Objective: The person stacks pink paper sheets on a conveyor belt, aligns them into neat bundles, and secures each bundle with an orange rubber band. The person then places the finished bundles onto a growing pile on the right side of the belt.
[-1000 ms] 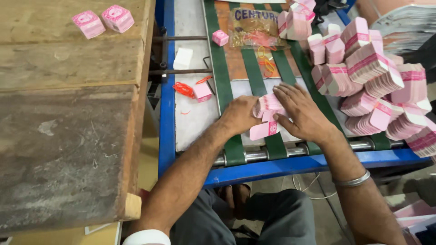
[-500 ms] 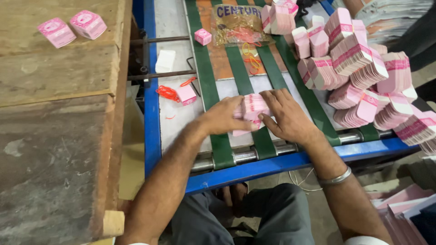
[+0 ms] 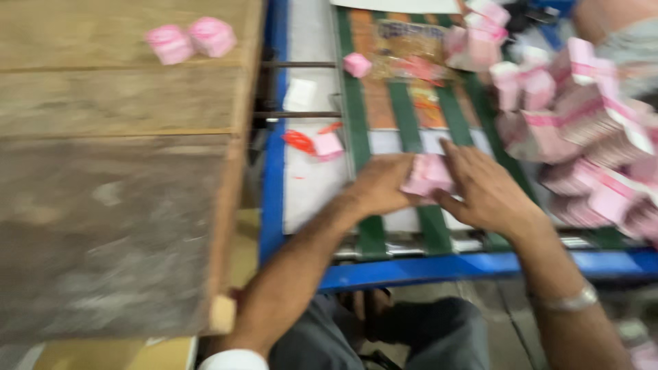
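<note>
Both my hands press together around a small pink paper bundle (image 3: 428,175) on the green-belted conveyor (image 3: 370,226). My left hand (image 3: 381,183) cups it from the left, and my right hand (image 3: 483,188) closes on it from the right. A metal bracelet sits on my right wrist. The picture is blurred by motion.
Many banded pink bundles (image 3: 582,137) are heaped along the conveyor's right side. One loose pink bundle (image 3: 357,64) lies farther up, another (image 3: 328,144) by a red object (image 3: 299,141). A wooden table (image 3: 116,171) at left carries two pink bundles (image 3: 190,40). The blue frame edge (image 3: 480,264) runs in front.
The view has swung so the conveyor and hands sit farther right and the picture has blurred. My hands stay closed together around the same pink bundle.
</note>
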